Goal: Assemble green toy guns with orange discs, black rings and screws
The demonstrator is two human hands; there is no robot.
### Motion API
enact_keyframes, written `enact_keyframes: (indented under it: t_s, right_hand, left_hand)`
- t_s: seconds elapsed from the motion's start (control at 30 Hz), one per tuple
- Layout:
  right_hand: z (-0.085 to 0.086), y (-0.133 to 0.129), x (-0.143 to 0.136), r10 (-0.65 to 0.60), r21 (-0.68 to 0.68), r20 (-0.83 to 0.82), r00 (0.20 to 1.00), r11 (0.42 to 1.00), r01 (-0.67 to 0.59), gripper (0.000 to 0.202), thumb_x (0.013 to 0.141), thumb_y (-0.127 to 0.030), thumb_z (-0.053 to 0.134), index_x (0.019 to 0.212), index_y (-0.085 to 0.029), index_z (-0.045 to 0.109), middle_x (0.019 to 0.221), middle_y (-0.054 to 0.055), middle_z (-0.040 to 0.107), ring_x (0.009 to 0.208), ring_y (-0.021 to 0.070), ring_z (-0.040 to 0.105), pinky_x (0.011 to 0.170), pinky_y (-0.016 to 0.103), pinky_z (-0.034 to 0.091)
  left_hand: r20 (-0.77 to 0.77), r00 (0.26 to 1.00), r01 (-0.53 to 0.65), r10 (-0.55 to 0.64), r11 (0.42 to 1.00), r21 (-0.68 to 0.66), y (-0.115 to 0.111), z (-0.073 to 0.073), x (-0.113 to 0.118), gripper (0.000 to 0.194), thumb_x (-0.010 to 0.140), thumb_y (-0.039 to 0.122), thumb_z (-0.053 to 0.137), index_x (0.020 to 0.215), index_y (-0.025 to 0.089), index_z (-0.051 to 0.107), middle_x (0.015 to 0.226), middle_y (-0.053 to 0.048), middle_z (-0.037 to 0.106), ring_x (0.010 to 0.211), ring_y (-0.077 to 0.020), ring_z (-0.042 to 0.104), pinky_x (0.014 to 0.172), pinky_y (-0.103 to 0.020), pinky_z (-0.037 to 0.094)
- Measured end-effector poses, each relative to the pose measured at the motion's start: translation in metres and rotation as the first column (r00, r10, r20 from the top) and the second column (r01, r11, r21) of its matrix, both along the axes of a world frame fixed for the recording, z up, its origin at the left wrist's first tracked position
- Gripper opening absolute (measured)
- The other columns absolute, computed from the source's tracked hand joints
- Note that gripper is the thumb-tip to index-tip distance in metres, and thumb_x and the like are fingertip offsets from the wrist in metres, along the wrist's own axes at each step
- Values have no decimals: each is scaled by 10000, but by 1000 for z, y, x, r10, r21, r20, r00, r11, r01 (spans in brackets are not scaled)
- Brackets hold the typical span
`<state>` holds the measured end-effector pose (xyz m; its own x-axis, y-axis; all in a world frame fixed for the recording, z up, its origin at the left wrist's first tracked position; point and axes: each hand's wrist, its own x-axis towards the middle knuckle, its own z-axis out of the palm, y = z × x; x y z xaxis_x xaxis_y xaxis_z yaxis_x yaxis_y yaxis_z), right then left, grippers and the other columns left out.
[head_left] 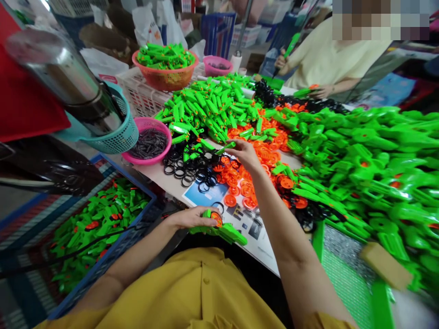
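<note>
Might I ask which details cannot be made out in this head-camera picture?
Head view: some of the green toy part, hidden behind the left hand.
Head view: exact fingertip grip of the right hand on the slim green piece, too small.
Head view: exact shapes of the dark pieces in the near pink basin, too small and crowded.
Head view: rightmost part of the green pile, cut off by the right edge.

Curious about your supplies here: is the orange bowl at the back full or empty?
Full: the orange bowl holds green pieces heaped above its rim.
</note>
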<state>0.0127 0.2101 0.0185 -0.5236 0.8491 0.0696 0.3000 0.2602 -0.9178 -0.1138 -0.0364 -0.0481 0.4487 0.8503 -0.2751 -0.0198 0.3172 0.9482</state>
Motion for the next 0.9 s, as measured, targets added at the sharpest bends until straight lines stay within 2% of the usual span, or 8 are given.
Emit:
enact_keyframes:
  t_s: [0.07,0.13,0.3,0.47,0.63,0.7,0.8,0.9]
  right_hand:
    - [2,-28,29,4,-65,-180,984,998,-16,457,687,-383,811,1078,-175,701,866,26,721,784,160,665,758,314,554]
    - [-1,-62,59,-30,-112,-230,973,994,4,426,676,-390,833,1040,-207,709,902,30,731,805,163,673,764,322,559]
    - [-37,-157,123,-213,-174,-145,966,967,187,341,691,-420,829,923,-202,706,916,63,737,788,188,692,702,331,572]
    - [-80,-221,147,-299,13,15,954,954,299,248,792,-405,728,958,-223,752,1074,85,746,1052,252,687,945,436,545]
    - [-95,-237,143,-330,128,63,942,939,320,186,865,-383,668,927,-234,762,1089,79,750,1044,248,696,999,442,520]
    - [-96,-236,142,-315,156,107,943,942,297,201,890,-360,638,1013,-237,738,1084,73,745,1019,243,696,964,430,535]
    - [-97,-231,141,-245,220,211,946,955,198,348,910,-320,609,1244,-230,645,1094,86,730,1010,247,681,915,429,546]
    - [-96,-222,138,-144,323,287,947,945,45,292,942,-321,570,1193,-215,678,1083,113,725,1023,265,664,906,439,542]
  left_hand:
    - [7,1000,0,0,1000,5,-1,0,-1,600,760,599,747,1138,141,663,985,-76,675,917,-185,621,813,-261,514]
    - [6,1000,6,-6,1000,6,-1,0,-2,600,775,584,742,1163,136,656,1040,-89,678,923,-184,626,800,-253,517]
    - [-45,997,68,-67,998,9,-3,-1,-9,641,781,601,724,1230,152,635,1322,-120,608,1102,-231,619,898,-283,525]
    - [-182,974,141,-135,990,21,-2,5,-19,665,761,633,719,1241,179,647,1513,-96,486,1395,-293,453,1192,-360,323]
    - [-250,949,200,-193,980,1,-1,13,-24,646,783,615,703,1251,175,635,1596,-107,378,1467,-308,369,1231,-369,253]
    - [-273,940,212,-204,977,1,-1,15,-25,633,792,607,697,1252,176,634,1606,-105,362,1474,-304,360,1233,-366,248]
    - [-307,925,240,-222,970,23,-2,16,-30,613,805,605,686,1244,179,640,1600,-100,377,1476,-289,360,1237,-350,230]
    - [-337,910,273,-243,961,44,-1,18,-37,617,824,584,681,1279,171,622,1604,-114,367,1472,-284,370,1230,-351,245]
